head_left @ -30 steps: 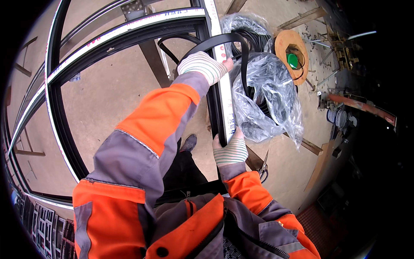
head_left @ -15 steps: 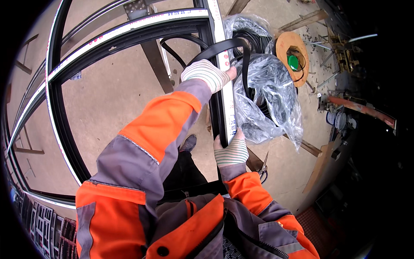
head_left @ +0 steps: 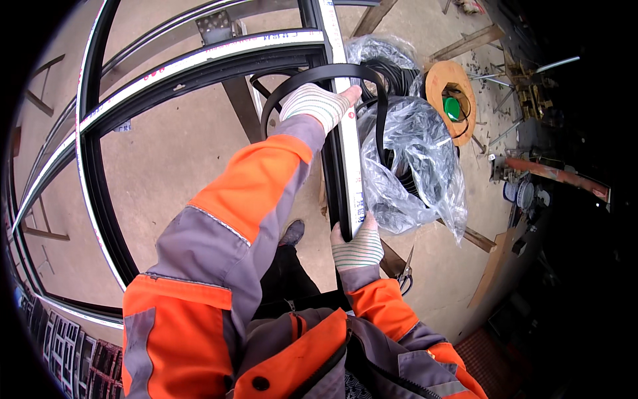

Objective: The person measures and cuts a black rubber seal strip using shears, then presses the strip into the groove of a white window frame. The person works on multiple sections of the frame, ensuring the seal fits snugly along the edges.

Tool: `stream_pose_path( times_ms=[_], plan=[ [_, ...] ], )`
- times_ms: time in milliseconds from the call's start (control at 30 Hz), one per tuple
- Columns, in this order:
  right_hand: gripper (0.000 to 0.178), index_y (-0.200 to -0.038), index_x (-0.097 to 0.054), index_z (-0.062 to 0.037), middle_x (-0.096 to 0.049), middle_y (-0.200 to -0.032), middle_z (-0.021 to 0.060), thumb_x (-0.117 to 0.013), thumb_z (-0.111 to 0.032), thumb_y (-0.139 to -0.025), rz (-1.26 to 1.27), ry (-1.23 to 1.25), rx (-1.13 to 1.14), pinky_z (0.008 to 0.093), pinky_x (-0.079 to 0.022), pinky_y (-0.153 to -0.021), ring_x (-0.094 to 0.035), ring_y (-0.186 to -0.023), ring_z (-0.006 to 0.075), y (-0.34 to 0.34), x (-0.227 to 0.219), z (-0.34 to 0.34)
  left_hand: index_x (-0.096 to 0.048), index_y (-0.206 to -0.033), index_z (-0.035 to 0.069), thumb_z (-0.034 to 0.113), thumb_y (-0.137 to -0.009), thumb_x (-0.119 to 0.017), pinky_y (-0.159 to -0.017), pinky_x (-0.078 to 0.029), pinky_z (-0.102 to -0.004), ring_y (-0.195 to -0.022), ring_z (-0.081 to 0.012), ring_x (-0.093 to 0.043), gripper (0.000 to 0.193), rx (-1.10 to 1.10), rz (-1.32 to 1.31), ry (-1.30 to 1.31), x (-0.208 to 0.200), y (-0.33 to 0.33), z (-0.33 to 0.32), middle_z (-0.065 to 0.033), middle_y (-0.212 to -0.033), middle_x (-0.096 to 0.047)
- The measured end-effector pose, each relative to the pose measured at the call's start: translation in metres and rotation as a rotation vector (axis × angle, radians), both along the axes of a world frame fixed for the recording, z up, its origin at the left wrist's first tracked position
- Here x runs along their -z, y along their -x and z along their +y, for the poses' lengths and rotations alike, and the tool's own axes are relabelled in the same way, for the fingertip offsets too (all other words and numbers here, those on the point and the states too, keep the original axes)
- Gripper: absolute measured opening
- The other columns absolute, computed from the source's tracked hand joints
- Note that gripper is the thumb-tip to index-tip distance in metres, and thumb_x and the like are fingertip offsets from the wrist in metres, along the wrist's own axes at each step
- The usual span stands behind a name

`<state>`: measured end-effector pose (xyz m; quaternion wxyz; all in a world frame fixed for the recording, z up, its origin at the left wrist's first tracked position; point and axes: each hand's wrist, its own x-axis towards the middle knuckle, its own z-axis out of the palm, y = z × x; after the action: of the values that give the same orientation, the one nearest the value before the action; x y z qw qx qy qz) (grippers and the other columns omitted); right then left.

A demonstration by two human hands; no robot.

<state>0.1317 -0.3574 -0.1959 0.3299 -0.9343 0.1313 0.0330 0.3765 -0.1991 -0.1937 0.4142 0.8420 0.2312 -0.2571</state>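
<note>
A black metal frame [head_left: 339, 176], its faces covered with white printed film, stands before me. My left hand [head_left: 316, 106], in a white striped glove, is closed over its right-hand bar, thumb across the film and fingers on the inner side. Lower on the same bar, my gloved right hand [head_left: 357, 247] wraps round it, thumb and fingers on opposite sides. A flat black rubber strip [head_left: 332, 71] arches over my left hand and drops beyond the bar toward a plastic bag [head_left: 422, 173]. My left fingertips are partly hidden, so whether they press the strip I cannot tell.
Coils of black strip [head_left: 392, 76] lie in the clear plastic to the right. Beyond sits a round wooden spool [head_left: 438, 93] with a green object [head_left: 452, 108] inside. Scissors [head_left: 405, 276] are near my right wrist. Wooden beams [head_left: 465, 43] and metal rods lie farther right.
My left hand has shifted slightly up the bar, away from my right hand. The strip's loop has spread wider around it. My right hand keeps its place; the view has tilted a little.
</note>
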Motion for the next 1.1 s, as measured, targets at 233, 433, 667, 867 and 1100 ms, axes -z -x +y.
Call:
stream_pose_path(
  times_ms=[233,433,667,867,1100],
  plan=[
    [0.05,-0.119,-0.055,0.0036,-0.063,-0.095,0.0229,-0.074,-0.018,-0.078,-0.028,0.127,-0.036,0.0471,-0.052,-0.08,-0.064,-0.09,0.0401,0.001,-0.004,0.0,-0.079,-0.095,0.008,0.075,-0.075,-0.066,-0.088,-0.053,-0.0396,-0.094,-0.0296,-0.072,0.071,-0.008,0.033,0.009,-0.022,-0.001,-0.003,-0.0131,-0.093,-0.076],
    [0.057,-0.124,-0.048,0.0045,-0.062,-0.099,0.0212,-0.077,-0.017,-0.08,0.045,0.123,-0.055,0.0422,-0.052,-0.08,-0.065,-0.089,0.0355,0.004,-0.001,-0.003,-0.078,-0.097,0.004,0.073,-0.078,-0.062,-0.087,-0.054,-0.0407,-0.092,-0.0318,-0.072,0.073,0.051,-0.034,-0.071,-0.021,-0.002,-0.005,-0.0185,-0.092,-0.074],
    [0.059,-0.126,-0.046,0.0041,-0.062,-0.097,0.0189,-0.078,-0.014,-0.08,0.026,0.135,-0.067,0.039,-0.052,-0.079,-0.064,-0.084,0.0311,0.005,0.003,-0.004,-0.077,-0.092,0.003,0.071,-0.081,-0.06,-0.079,-0.056,-0.0407,-0.082,-0.0308,-0.073,0.071,0.133,-0.031,-0.088,-0.03,-0.004,-0.005,-0.0173,-0.084,-0.074],
    [0.058,-0.126,-0.045,0.0024,-0.061,-0.097,0.0177,-0.077,-0.013,-0.08,0.036,0.114,-0.062,0.0384,-0.052,-0.078,-0.063,-0.084,0.0297,0.003,-0.001,-0.001,-0.077,-0.097,0.006,0.066,-0.081,-0.062,-0.081,-0.055,-0.0427,-0.091,-0.0319,-0.072,0.064,0.158,-0.017,-0.167,-0.024,-0.011,-0.005,-0.0189,-0.092,-0.074],
    [0.057,-0.126,-0.044,0.0021,-0.06,-0.1,0.0162,-0.076,-0.011,-0.081,0.079,0.082,-0.057,0.0365,-0.052,-0.079,-0.062,-0.087,0.0257,0.004,0.003,-0.004,-0.066,-0.118,-0.006,0.069,-0.077,-0.064,-0.091,-0.052,-0.0403,-0.101,-0.0341,-0.07,0.086,0.11,-0.072,-0.138,-0.023,-0.007,-0.005,-0.0228,-0.103,-0.072]
  ],
)
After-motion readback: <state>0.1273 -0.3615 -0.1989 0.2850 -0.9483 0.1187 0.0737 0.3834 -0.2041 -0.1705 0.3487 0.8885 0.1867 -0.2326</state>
